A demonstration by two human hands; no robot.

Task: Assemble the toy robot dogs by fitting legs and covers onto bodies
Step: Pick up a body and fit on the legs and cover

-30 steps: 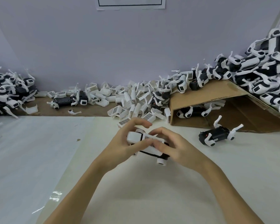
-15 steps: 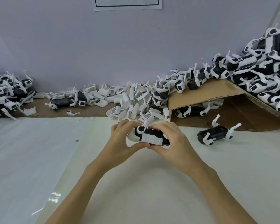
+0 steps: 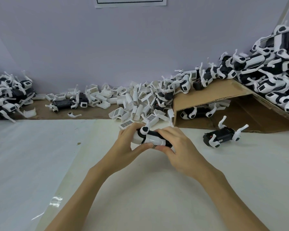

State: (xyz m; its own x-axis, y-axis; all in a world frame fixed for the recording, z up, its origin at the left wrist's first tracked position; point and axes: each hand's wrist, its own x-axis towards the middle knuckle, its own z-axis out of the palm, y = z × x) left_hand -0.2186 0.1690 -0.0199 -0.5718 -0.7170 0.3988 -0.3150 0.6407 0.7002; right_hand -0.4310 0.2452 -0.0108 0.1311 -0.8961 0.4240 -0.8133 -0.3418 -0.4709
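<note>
Both hands (image 3: 157,145) gripping toy dog (image 3: 150,139), cover seemingly seated

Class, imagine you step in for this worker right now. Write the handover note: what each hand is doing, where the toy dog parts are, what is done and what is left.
Left hand: grips the head end of the toy dog, held above the white table.
Right hand: grips its rear end.
The held dog shows a white cover and one leg sticking up; whether the cover is fully seated is hidden by the fingers.
Parts: loose white covers piled straight ahead; a black body with legs but no cover lies to the right.
Done: dogs heaped far right and far left.
Left: finish the held dog, then cover the black body.
</note>
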